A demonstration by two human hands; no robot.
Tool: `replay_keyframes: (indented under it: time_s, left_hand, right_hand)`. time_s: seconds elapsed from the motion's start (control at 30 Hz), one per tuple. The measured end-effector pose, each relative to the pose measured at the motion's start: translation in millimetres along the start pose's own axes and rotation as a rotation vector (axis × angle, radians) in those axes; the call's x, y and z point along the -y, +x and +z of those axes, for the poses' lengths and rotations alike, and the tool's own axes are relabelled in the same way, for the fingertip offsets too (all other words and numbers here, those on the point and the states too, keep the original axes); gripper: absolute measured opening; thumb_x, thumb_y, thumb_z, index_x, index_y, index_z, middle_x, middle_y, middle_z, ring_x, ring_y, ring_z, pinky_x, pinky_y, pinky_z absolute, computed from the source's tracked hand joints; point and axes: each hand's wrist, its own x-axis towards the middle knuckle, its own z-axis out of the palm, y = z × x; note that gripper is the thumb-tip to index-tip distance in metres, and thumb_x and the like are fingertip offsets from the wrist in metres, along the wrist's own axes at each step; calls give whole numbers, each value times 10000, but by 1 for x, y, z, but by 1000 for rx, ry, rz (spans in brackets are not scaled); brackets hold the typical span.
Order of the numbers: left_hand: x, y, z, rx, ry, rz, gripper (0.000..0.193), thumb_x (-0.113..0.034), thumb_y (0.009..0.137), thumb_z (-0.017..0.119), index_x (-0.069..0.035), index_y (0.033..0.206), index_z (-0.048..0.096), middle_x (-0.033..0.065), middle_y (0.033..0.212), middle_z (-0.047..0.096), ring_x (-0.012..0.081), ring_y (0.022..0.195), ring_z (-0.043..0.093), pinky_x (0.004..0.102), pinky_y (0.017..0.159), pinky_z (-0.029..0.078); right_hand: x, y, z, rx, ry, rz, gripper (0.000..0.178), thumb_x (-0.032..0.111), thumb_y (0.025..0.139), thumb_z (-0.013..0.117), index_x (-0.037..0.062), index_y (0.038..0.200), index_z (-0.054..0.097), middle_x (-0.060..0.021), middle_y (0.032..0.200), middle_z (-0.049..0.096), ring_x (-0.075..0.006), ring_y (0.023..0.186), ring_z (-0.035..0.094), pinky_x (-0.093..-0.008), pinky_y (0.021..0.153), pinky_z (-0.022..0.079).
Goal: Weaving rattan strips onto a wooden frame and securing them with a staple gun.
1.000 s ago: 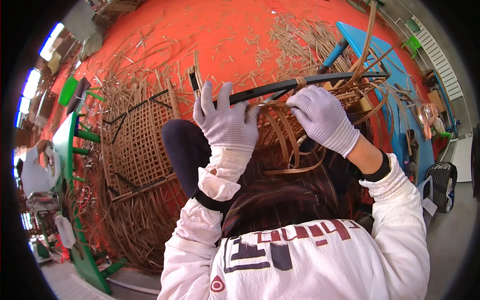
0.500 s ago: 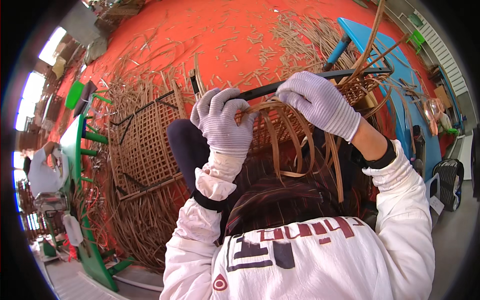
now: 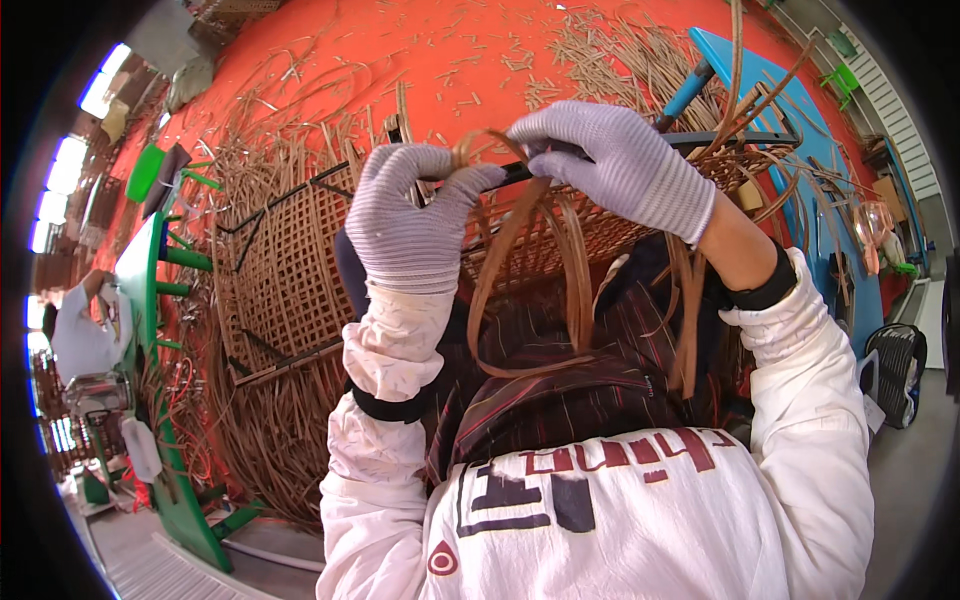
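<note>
Both hands wear pale striped gloves. My left hand (image 3: 408, 225) is closed, its fingertips pinching a flat brown weaving strip (image 3: 497, 248) above the frame. My right hand (image 3: 628, 168) pinches the same strip a little to the right, by the black frame bar (image 3: 740, 140). Between the hands the strip arches up, and a long loop of it hangs down over my lap. More strips dangle from the bar below my right hand. The half-woven brown panel (image 3: 612, 238) of this frame leans across my knees. The right fingertips are partly hidden.
Another woven panel (image 3: 290, 270) on a black frame lies at left, with heaps of loose strips (image 3: 265, 440) around it. A green table (image 3: 150, 300) on its side stands farther left, a person (image 3: 85, 330) beyond it. At right is a blue table (image 3: 790, 110). Scraps litter the red floor (image 3: 420, 40).
My left hand has come off the bar and moved left and up with the strip. The right hand has shifted left and up. The hanging loop is now longer and wider.
</note>
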Motion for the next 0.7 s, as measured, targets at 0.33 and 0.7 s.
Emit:
replay_keyframes:
  time_s: [0.33, 0.7]
  left_hand:
    - [-42, 52, -9, 172, -269, -15, 124, -44, 792, 757, -2, 898, 709, 19, 794, 690, 76, 740, 619, 216, 682, 474]
    - [88, 9, 10, 112, 127, 366, 196, -185, 862, 529, -134, 970, 684, 58, 860, 685, 258, 806, 642, 378, 761, 485]
  right_hand:
    - [15, 23, 23, 150, -46, -132, 243, 256, 856, 692, 75, 1016, 672, -109, 823, 656, -280, 747, 640, -366, 677, 514]
    - [3, 36, 68, -113, 18, -257, 206, 254, 883, 650, 72, 970, 690, -124, 828, 680, -297, 747, 664, -349, 666, 535]
